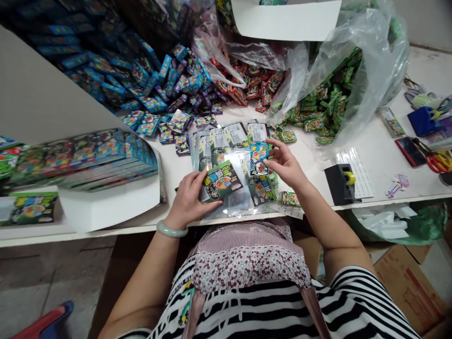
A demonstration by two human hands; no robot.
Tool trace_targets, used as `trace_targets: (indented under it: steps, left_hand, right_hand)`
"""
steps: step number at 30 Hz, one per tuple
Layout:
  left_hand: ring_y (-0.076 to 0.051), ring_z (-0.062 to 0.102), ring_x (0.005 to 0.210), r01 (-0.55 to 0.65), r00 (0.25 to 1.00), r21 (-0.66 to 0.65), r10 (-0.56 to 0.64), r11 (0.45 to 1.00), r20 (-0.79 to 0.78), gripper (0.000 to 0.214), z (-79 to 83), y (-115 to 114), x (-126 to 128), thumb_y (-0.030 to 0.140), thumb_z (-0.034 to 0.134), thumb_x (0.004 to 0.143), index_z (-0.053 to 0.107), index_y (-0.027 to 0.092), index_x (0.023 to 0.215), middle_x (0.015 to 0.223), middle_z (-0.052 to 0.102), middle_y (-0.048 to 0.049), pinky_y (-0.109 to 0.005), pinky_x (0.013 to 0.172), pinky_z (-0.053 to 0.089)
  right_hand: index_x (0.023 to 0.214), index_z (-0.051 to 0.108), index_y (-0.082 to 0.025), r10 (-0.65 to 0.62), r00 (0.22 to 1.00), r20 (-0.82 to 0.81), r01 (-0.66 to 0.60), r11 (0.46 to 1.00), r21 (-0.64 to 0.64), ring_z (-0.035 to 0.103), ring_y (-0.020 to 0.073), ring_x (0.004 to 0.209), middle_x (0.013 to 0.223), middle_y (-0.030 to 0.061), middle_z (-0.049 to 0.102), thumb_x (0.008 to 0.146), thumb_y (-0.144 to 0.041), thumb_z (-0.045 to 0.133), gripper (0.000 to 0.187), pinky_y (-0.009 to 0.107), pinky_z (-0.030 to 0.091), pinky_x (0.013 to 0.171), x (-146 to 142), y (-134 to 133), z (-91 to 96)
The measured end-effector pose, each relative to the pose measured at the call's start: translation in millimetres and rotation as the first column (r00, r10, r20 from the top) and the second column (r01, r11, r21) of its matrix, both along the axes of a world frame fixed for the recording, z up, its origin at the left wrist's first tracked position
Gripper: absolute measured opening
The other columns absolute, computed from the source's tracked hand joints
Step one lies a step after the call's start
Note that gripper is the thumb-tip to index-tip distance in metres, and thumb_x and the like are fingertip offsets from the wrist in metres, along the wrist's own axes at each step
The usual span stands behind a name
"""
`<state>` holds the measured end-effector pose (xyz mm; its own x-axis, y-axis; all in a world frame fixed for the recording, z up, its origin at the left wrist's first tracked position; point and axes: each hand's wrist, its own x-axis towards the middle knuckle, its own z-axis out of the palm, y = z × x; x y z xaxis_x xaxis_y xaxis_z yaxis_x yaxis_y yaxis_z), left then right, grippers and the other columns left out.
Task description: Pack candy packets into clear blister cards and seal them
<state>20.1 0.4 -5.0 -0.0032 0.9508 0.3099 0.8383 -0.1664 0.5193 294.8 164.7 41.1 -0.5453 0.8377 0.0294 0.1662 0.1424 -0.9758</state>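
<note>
Left hand [187, 195]: I see thumb and fingers parted around the left end of a green-topped packet [223, 181], gripping it at a slant.
Right hand [287, 167]: I read thumb and fingertips nearly together, pinching the right edge of a blue packet [259, 157].
Packets in hand: both are over the dark packets [236, 133] and clear plastic [238, 203] near the table's front edge, side by side but apart.
Back of table: I make out blue boxes [151, 103], red boxes [252, 84] and green packs [318, 117] in heaps.
Right side: a black tape dispenser [334, 186] stands near the edge.
</note>
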Motion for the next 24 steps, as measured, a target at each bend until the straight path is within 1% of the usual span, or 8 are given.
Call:
trace_targets:
  steps: [3,7,10,13,16,19,22,24]
  left_hand:
    - [-0.035,0.053,0.123,0.043,0.999,-0.010,-0.043,0.999,-0.015,0.098,1.7,1.2,1.4,0.057,0.079,0.071,0.035,0.021,0.151,0.131,0.051,-0.0156,-0.053,0.107,0.046]
    - [-0.034,0.053,0.122,0.039,0.998,-0.013,-0.039,0.999,-0.042,0.096,3.1,0.4,2.8,0.059,0.077,0.073,0.036,0.021,0.151,0.130,0.051,-0.0154,-0.051,0.107,0.045]
    - [-0.034,0.053,0.121,0.060,0.996,0.014,-0.059,0.998,-0.060,0.095,0.8,-1.3,5.7,0.060,0.076,0.073,0.036,0.021,0.150,0.130,0.052,-0.0160,-0.051,0.105,0.045]
    - [-0.034,0.054,0.120,0.099,0.994,0.047,-0.096,0.994,-0.059,0.094,-2.3,-2.1,8.7,0.060,0.075,0.075,0.035,0.020,0.151,0.131,0.052,-0.0168,-0.050,0.103,0.046]
    - [-0.034,0.054,0.118,0.064,0.997,0.067,-0.061,0.996,-0.043,0.096,-2.4,-1.1,9.5,0.060,0.076,0.074,0.034,0.020,0.151,0.130,0.052,-0.0164,-0.051,0.102,0.047]
    - [-0.034,0.053,0.117,0.018,0.999,0.067,-0.015,0.998,-0.040,0.097,0.0,0.2,9.6,0.060,0.077,0.071,0.036,0.020,0.150,0.128,0.051,-0.0154,-0.052,0.103,0.048]
    - [-0.033,0.053,0.117,-0.019,1.000,0.065,0.020,0.998,-0.014,0.094,0.2,0.0,13.8,0.056,0.079,0.070,0.038,0.019,0.147,0.125,0.051,-0.0148,-0.052,0.103,0.048]
    - [-0.033,0.053,0.116,-0.059,0.998,0.063,0.059,0.996,0.008,0.093,-1.4,-1.1,20.1,0.052,0.081,0.069,0.039,0.019,0.145,0.124,0.052,-0.0146,-0.052,0.102,0.048]
  right_hand:
    - [0.136,0.047,-0.029,0.015,0.999,0.050,-0.020,0.995,0.097,0.054,0.0095,0.067,0.099,0.0006,0.057,0.084,-0.034,0.064,0.055,0.024,0.050,0.061,-6.4,-14.9,14.0]
    - [0.134,0.053,-0.028,0.108,0.971,0.213,-0.144,0.976,0.161,0.057,0.0102,0.071,0.106,0.0028,0.060,0.085,-0.024,0.060,0.050,0.026,0.052,0.065,-7.3,-26.1,25.0]
    - [0.136,0.054,-0.026,0.192,0.934,0.300,-0.244,0.959,0.147,0.056,0.0101,0.070,0.105,0.0037,0.061,0.085,-0.020,0.057,0.051,0.029,0.053,0.068,-3.1,-25.5,26.9]
    - [0.138,0.053,-0.025,0.278,0.914,0.296,-0.319,0.943,0.097,0.055,0.0098,0.070,0.102,0.0033,0.061,0.086,-0.021,0.058,0.052,0.030,0.054,0.070,-3.3,-21.3,23.7]
    - [0.140,0.049,-0.025,0.245,0.948,0.202,-0.263,0.963,0.067,0.056,0.0095,0.070,0.101,0.0024,0.060,0.087,-0.027,0.063,0.055,0.028,0.054,0.068,-10.5,-19.0,15.4]
    - [0.126,0.058,-0.022,0.154,0.976,0.155,-0.170,0.980,0.098,0.058,0.0106,0.074,0.103,0.0039,0.060,0.086,-0.031,0.067,0.042,0.029,0.055,0.070,-19.3,-21.2,7.9]
    - [0.117,0.065,-0.023,0.186,0.959,0.216,-0.219,0.965,0.142,0.062,0.0162,0.092,0.116,0.0084,0.059,0.089,-0.034,0.064,0.030,0.031,0.058,0.074,-23.7,-26.4,7.3]
    - [0.124,0.064,-0.026,0.239,0.938,0.251,-0.276,0.953,0.123,0.060,0.0208,0.108,0.125,0.0102,0.057,0.090,-0.036,0.065,0.036,0.033,0.059,0.077,-24.5,-29.8,9.1]
